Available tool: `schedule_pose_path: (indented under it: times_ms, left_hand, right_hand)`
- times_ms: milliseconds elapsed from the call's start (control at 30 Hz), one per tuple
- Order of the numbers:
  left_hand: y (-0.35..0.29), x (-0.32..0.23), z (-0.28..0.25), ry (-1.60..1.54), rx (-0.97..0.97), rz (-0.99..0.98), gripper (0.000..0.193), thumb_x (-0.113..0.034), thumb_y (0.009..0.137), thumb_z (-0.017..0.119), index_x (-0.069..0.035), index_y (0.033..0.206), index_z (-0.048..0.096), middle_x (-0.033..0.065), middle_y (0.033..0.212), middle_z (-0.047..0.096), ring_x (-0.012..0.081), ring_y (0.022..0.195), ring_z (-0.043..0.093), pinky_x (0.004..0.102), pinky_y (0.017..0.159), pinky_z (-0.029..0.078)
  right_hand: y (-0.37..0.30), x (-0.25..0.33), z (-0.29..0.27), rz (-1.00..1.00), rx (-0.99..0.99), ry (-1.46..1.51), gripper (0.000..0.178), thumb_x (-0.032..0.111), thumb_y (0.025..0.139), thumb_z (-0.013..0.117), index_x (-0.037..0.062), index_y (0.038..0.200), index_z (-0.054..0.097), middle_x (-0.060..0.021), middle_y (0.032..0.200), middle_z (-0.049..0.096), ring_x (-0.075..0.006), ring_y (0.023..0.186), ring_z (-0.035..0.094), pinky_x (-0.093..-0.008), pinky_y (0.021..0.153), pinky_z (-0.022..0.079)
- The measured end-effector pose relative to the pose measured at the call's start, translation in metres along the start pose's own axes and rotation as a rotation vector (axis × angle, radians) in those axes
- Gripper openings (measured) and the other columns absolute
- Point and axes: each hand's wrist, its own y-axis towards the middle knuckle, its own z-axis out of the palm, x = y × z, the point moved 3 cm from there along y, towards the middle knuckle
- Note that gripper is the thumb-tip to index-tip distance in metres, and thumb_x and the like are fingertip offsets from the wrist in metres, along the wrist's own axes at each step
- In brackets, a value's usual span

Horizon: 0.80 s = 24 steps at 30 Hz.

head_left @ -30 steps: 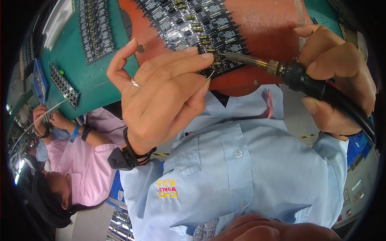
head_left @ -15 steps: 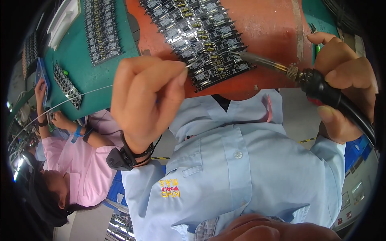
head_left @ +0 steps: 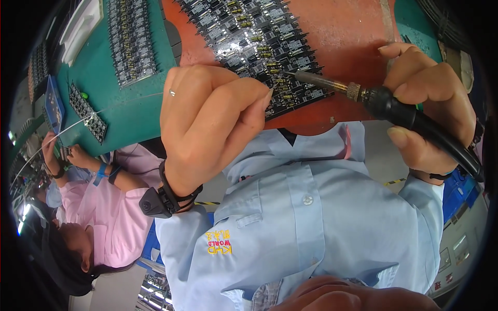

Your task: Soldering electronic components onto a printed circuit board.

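A large panel of black circuit boards (head_left: 249, 44) with rows of small yellow and silver parts lies on an orange mat (head_left: 347, 36). My left hand (head_left: 212, 119) pinches a thin solder wire (head_left: 72, 127), which trails off to the left. Its fingertips are over the panel's near left part and hide some of it. My right hand (head_left: 438, 101) holds a soldering iron (head_left: 386, 103) by its black handle, with the cable running down at the right. The iron's tip points left over the near part of the panel; whether it touches a part I cannot tell.
On a green mat (head_left: 140, 111) to the left are another board panel (head_left: 132, 41), a short board strip (head_left: 88, 116) and a white tray (head_left: 80, 28). A co-worker in a pink top (head_left: 111, 217) handles something near a blue bin (head_left: 53, 101). Dark cables (head_left: 443, 18) lie far right.
My left hand has moved right, with the wire, closer to the iron's tip. My right hand and the soldering iron have shifted a little left.
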Motion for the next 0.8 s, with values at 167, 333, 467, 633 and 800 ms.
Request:
schedule_pose_path:
  times_ms: [167,333,467,633,800]
  left_hand:
    - [-0.001,0.004,0.006,0.003,0.017,-0.026,0.026,0.002,0.063,0.078,-0.006,0.087,0.071,0.0046,0.077,0.058,0.0230,0.069,0.055,0.0346,0.062,0.039]
    - [-0.003,0.007,0.009,0.014,0.020,-0.040,0.027,0.001,0.063,0.078,-0.006,0.088,0.071,0.0045,0.076,0.058,0.0229,0.069,0.054,0.0346,0.062,0.038]
    - [-0.005,0.008,0.011,0.044,0.006,-0.004,0.027,0.000,0.063,0.077,-0.007,0.088,0.070,0.0043,0.080,0.061,0.0221,0.071,0.056,0.0339,0.065,0.039]
    - [-0.002,0.003,0.005,0.078,0.022,0.188,0.016,0.001,0.074,0.076,-0.006,0.086,0.068,0.0079,0.096,0.072,0.0228,0.082,0.063,0.0339,0.076,0.046]
    - [-0.003,0.002,0.010,0.136,0.082,0.187,0.017,-0.001,0.072,0.075,-0.010,0.084,0.066,0.0037,0.102,0.075,0.0242,0.090,0.066,0.0376,0.088,0.043]
  right_hand:
    - [0.002,-0.004,-0.001,0.025,0.026,-0.022,0.037,0.020,0.075,0.077,0.0002,0.099,0.057,-0.0143,0.078,0.058,-0.0221,0.073,0.058,-0.0556,0.104,0.038]
    - [0.006,0.000,0.015,-0.031,-0.100,-0.020,0.037,0.020,0.074,0.078,0.0001,0.098,0.058,-0.0144,0.076,0.058,-0.0223,0.072,0.058,-0.0566,0.103,0.039]
    - [0.001,-0.005,0.007,-0.005,-0.089,0.006,0.037,0.020,0.074,0.079,0.0002,0.098,0.058,-0.0144,0.075,0.058,-0.0224,0.071,0.058,-0.0574,0.102,0.039]
    - [0.009,0.007,0.010,0.005,-0.059,-0.029,0.037,0.019,0.072,0.080,0.0009,0.097,0.059,-0.0145,0.075,0.058,-0.0230,0.072,0.059,-0.0579,0.102,0.040]
    - [0.003,0.002,0.009,-0.055,-0.138,-0.062,0.037,0.019,0.072,0.080,0.0014,0.097,0.059,-0.0146,0.075,0.059,-0.0233,0.073,0.060,-0.0582,0.103,0.039]
